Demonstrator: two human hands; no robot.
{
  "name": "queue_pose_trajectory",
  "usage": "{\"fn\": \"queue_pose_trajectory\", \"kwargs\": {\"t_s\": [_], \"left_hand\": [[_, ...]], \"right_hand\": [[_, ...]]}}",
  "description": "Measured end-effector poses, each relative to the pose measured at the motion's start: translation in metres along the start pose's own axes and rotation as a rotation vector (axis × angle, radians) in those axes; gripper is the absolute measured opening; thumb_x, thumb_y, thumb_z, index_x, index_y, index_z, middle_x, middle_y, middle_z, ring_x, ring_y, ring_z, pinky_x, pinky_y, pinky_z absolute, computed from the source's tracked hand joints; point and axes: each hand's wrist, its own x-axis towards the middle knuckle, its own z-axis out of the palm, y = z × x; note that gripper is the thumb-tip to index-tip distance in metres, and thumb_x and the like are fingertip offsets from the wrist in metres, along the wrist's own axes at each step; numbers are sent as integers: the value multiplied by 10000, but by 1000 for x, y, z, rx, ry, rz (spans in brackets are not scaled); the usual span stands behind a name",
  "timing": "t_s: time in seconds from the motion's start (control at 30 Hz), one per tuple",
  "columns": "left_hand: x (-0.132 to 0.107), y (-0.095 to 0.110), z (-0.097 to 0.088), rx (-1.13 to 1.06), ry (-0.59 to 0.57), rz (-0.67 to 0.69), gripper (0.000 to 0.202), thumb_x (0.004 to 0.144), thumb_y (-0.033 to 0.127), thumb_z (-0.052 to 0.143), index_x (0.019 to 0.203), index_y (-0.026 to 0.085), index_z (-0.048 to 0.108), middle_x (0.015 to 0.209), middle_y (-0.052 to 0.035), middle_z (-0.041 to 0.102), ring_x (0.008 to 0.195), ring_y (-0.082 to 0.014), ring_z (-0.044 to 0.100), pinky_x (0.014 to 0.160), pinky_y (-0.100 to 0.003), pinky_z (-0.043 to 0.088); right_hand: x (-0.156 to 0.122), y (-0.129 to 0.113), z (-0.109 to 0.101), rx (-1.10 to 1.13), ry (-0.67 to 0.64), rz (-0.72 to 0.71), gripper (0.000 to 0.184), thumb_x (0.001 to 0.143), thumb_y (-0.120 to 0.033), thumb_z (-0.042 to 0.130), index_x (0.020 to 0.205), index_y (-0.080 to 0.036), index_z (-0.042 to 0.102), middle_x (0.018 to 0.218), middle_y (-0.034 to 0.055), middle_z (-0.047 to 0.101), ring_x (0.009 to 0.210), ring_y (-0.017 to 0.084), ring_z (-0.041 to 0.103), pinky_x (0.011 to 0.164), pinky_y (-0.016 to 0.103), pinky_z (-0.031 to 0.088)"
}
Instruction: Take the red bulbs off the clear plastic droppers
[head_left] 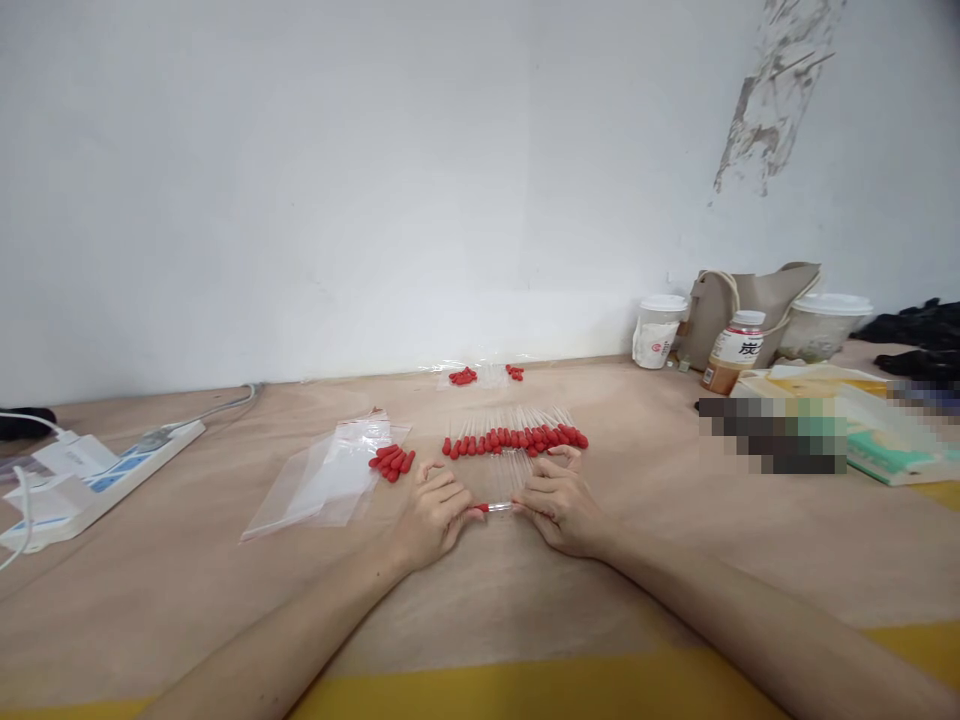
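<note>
A brown tabletop (652, 450) carries red-ended tubes (517, 438) and clear bags (341, 470).

On the table (637, 440), a row of droppers (517, 438) lies beyond the left hand (439, 510) and right hand (559, 505), with loose bulbs (391, 462), plastic bags (322, 480) and a power strip (135, 472) successively farther left, more bulbs (463, 376) behind near the wall (375, 200), and a bottle (735, 355) before a handbag (701, 325) at back right.

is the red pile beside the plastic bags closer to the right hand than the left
No, the red pile lies close by the left hand, with the right hand farther off.
</note>
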Motion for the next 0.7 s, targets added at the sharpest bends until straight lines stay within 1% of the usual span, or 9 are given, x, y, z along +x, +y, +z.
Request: {"fn": "queue_pose_trajectory", "kwargs": {"t_s": [0.1, 0.23, 0.33, 0.37, 0.43, 0.5, 0.57, 0.67, 0.7], "left_hand": [[2, 2, -2, 14, -4, 15, 257, 864, 253, 445, 634, 180, 533, 550, 16, 525, 610, -124, 471, 786, -333, 313], [3, 4, -3, 21, -36, 12, 242, 870, 237, 421, 678, 180, 557, 582, -4, 554, 614, -134, 482, 637, -300, 317], [-1, -1, -4, -18, -59, 27, 234, 871, 194, 392, 733, 180, 580, 603, -14, 565, 615, -138, 490, 593, -288, 328], [-3, -4, -5, -37, -48, 18, 233, 870, 183, 387, 751, 180, 586, 619, -19, 571, 621, -138, 495, 592, -283, 341], [-5, -12, -11, -74, 11, -54, 216, 868, 186, 395, 785, 180, 594, 648, -24, 576, 626, -135, 502, 593, -267, 372], [-4, -21, -19, -106, 94, -191, 183, 864, 215, 424, 823, 183, 599, 687, -25, 574, 636, -129, 508, 597, -250, 398], [-1, -30, -29, -117, 153, -341, 174, 859, 243, 438, 859, 189, 604, 756, -30, 575, 674, -129, 522, 613, -246, 418], [2, -45, -40, -79, 195, -511, 217, 845, 246, 426, 936, 190, 614, 898, -56, 558, 825, -159, 537, 669, -262, 444], [1, -51, -43, -60, 203, -556, 241, 837, 237, 416, 963, 187, 614, 921, -64, 550, 869, -172, 532, 680, -271, 450]], "right_hand": [[0, 0, -1, -8, -26, 15, 250, 857, -267, 434, 709, -213, 628, 534, -19, 530, 649, 125, 427, 847, 372, 220], [0, -1, 0, 2, -46, 37, 250, 858, -281, 430, 727, -225, 637, 537, -18, 533, 653, 127, 431, 858, 383, 215], [-3, 3, -3, 3, -55, 47, 251, 855, -279, 427, 727, -221, 635, 546, -15, 537, 658, 128, 436, 859, 377, 222], [-4, 6, -5, -1, -49, 69, 259, 855, -276, 424, 711, -213, 630, 553, -11, 542, 657, 128, 438, 855, 373, 226], [-7, 13, -8, -12, -23, 151, 273, 856, -273, 420, 686, -203, 622, 583, -2, 570, 650, 126, 443, 841, 362, 235], [-8, 20, -11, -10, 13, 264, 261, 859, -283, 427, 711, -212, 630, 614, -4, 603, 635, 121, 457, 828, 352, 237], [-7, 24, -10, 14, 56, 358, 229, 855, -306, 447, 762, -230, 642, 625, -13, 623, 611, 113, 475, 817, 341, 245], [0, 23, -4, 65, 126, 419, 202, 843, -308, 460, 816, -220, 639, 676, -1, 647, 610, 116, 510, 792, 329, 270], [3, 22, -2, 79, 129, 426, 198, 841, -294, 456, 828, -213, 635, 704, 9, 654, 622, 121, 522, 781, 327, 277]]}}
